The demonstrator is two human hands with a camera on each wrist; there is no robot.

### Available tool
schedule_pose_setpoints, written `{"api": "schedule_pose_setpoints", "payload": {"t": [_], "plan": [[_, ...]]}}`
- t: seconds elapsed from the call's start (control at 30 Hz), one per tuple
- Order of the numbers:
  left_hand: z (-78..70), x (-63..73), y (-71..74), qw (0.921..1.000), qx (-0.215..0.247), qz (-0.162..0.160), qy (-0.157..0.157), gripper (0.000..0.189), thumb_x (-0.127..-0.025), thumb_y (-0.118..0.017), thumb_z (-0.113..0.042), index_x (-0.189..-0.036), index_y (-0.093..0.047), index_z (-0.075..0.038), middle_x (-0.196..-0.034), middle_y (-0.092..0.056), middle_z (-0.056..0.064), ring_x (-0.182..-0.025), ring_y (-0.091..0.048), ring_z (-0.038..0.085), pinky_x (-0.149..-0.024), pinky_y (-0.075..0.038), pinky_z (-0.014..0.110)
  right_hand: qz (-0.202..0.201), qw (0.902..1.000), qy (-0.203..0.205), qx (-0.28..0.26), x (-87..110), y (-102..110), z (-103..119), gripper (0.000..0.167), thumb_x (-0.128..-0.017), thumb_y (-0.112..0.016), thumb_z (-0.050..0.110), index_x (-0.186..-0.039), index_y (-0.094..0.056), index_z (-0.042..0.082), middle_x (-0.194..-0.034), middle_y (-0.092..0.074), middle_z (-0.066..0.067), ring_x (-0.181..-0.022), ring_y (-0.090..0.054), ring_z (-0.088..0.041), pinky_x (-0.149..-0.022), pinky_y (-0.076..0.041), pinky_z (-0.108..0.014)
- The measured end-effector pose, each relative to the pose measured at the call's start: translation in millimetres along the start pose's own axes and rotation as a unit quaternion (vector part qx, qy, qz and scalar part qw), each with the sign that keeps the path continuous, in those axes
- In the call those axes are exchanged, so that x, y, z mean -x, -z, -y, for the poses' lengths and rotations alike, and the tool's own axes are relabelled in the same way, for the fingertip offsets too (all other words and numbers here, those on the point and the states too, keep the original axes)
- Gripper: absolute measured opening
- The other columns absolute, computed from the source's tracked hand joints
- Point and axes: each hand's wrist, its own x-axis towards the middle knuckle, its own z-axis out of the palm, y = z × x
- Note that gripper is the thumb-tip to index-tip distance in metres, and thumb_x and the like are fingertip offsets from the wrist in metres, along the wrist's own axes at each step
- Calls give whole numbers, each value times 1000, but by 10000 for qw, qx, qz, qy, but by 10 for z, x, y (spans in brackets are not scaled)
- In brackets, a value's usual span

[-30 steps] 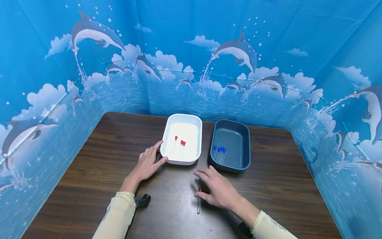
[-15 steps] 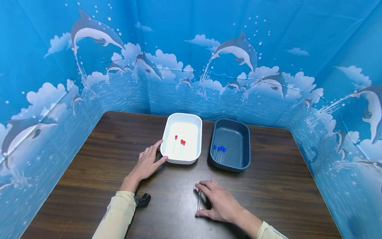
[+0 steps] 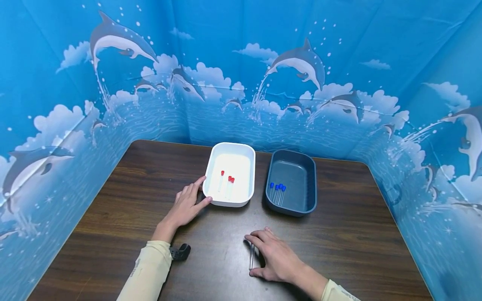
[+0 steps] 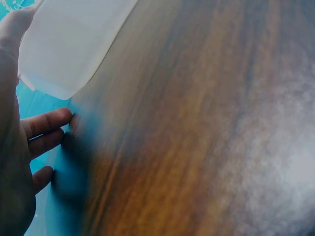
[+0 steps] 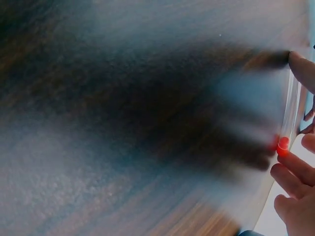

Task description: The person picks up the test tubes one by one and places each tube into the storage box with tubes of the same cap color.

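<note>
On the table my right hand [image 3: 278, 257] pinches a red-capped test tube [image 3: 252, 256] lengthwise, thumb at its clear end and a fingertip at its cap. The right wrist view shows the red cap [image 5: 283, 143] against that fingertip. My left hand [image 3: 184, 209] rests at the near left corner of a white bin [image 3: 229, 205], thumb and forefinger touching its wall and the other fingers loosely extended. Inside the white bin lie 3 red-capped test tubes [image 3: 229, 179].
To the right of the white bin stands a dark blue-grey bin [image 3: 310, 184], with several blue-capped test tubes [image 3: 280, 187] at its left side. Both bins sit toward the back of the brown wooden table [image 3: 350, 225]. A dolphin-print curtain [image 3: 241, 75] hangs behind it.
My right hand has come back toward me from beside the dark bin, and its thumb and fingertip have closed onto the tube's ends. The left hand and both bins have stayed put.
</note>
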Motion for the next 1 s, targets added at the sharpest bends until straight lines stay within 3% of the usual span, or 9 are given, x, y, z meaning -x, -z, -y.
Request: {"api": "schedule_pose_setpoints", "payload": {"t": [0.73, 1.0], "plan": [[3, 8, -15, 10000, -30, 2, 13, 76, -95, -46, -63, -157, -10, -36, -141, -46, 8, -124, -39, 27, -97, -24, 54, 374, 9985, -391, -46, -26, -4, 78, 77, -75, -79, 48, -140, -53, 16, -130, -52, -4, -126, -49, -29, -108, -33, -46], [-6, 9, -13, 10000, -44, -12, 15, 76, -96, -45, -63, -157, -10, -35, -138, -47, 7, -123, -39, 26, -96, -24, 54, 346, 9979, -501, -231, -83, 81, 53, 77, -77, -78, 48, -142, -51, 19, -134, -49, -3, -127, -47, -32, -94, -46, -50]]}}
